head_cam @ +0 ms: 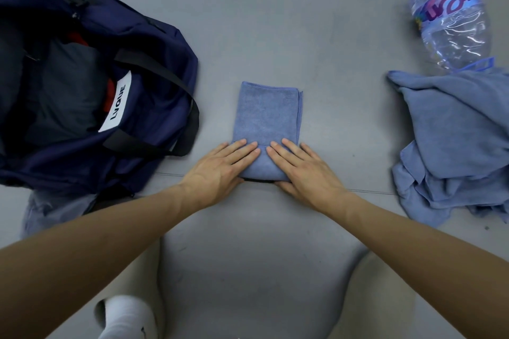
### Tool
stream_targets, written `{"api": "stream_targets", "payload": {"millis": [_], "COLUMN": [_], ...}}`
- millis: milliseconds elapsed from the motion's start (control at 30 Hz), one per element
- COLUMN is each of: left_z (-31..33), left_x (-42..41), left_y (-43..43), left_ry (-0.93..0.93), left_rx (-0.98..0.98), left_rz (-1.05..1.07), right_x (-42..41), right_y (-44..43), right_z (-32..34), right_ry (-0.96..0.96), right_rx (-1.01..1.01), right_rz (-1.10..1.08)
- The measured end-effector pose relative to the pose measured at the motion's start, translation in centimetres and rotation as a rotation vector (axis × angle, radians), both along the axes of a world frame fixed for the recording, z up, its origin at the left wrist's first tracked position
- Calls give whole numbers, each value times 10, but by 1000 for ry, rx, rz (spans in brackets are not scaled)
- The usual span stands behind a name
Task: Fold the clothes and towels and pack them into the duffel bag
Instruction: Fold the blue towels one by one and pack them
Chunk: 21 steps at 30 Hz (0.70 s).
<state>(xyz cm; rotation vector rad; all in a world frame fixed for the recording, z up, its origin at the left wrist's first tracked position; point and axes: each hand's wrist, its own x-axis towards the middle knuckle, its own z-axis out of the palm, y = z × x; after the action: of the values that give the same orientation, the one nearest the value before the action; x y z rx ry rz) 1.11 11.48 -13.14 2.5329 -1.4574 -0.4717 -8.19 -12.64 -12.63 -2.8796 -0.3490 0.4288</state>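
We press our flat left hand (220, 164) and right hand (305, 170) on a folded towel (265, 115), the part-filled duffel bag (154, 107) beyond our left, a crumpled pile (451, 140) unfolded beyond our right.

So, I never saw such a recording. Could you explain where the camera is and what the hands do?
It is one picture, from a camera worn on the person's head, looking down at a grey floor. No machine here: a person's two bare hands. The left hand and right hand lie flat, fingers straight, pressing the near end of a folded blue towel. On the left stands an open navy duffel bag with dark and red cloth inside. On the right lie a heap of unfolded blue cloth and, beyond it, a clear plastic bottle. Nothing is lifted.
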Motion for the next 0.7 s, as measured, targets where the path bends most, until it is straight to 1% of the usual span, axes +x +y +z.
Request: {"api": "stream_targets", "payload": {"millis": [67, 167, 267, 367, 467, 600, 700], "left_z": [3, 15, 27, 34, 32, 25, 23], "left_x": [0, 2, 4, 2, -3, -3, -4], "left_y": [-1, -9, -17, -17, -14, -11, -13], "left_ry": [24, 107, 124, 189, 229, 280, 288], "left_rx": [-34, -83, -117, -124, -112, -94, -77], "left_rz": [32, 149, 245, 338, 386, 473, 483], "right_x": [3, 8, 12, 12, 5, -3, -1], "right_y": [0, 1, 1, -2, -3, 5, 11], "right_z": [3, 11, 24, 32, 30, 24, 22], "right_ry": [8, 69, 85, 110, 141, 106, 61], "right_rx": [41, 183, 272, 295, 288, 339, 243], "right_rz": [-19, -122, -203, -255, -224, -260, -249]}}
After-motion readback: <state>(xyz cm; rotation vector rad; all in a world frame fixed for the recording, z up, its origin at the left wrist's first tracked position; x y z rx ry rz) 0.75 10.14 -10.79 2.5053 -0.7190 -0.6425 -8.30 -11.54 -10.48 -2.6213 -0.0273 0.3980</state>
